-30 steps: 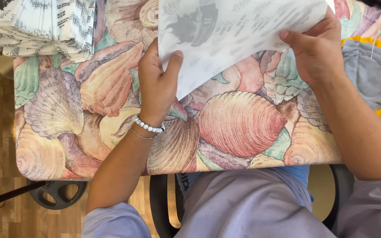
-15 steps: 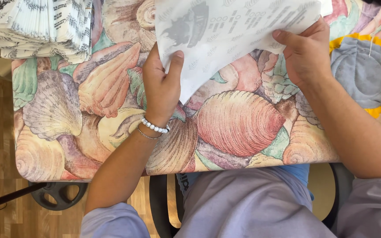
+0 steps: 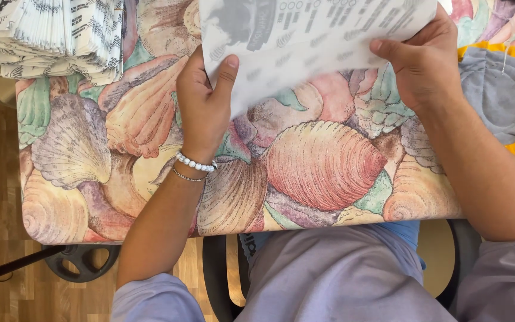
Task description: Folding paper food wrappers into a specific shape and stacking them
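Observation:
I hold a white printed paper sheet [image 3: 305,48] over a table covered in a seashell-patterned cloth [image 3: 323,167]. My left hand [image 3: 204,107] grips the sheet's lower left edge, thumb on top; a pearl bracelet sits on its wrist. My right hand [image 3: 418,65] pinches the sheet's right edge, thumb on top. The sheet is tilted and slightly blurred, its top cut off by the frame.
A stack of folded printed papers [image 3: 55,36] lies at the table's far left corner. A grey and yellow cloth item [image 3: 502,95] rests at the right. A black chair base [image 3: 78,262] stands on the wooden floor under the table's left side.
Both hands and the sheet have shifted slightly up and left in view. The grip on the sheet is unchanged.

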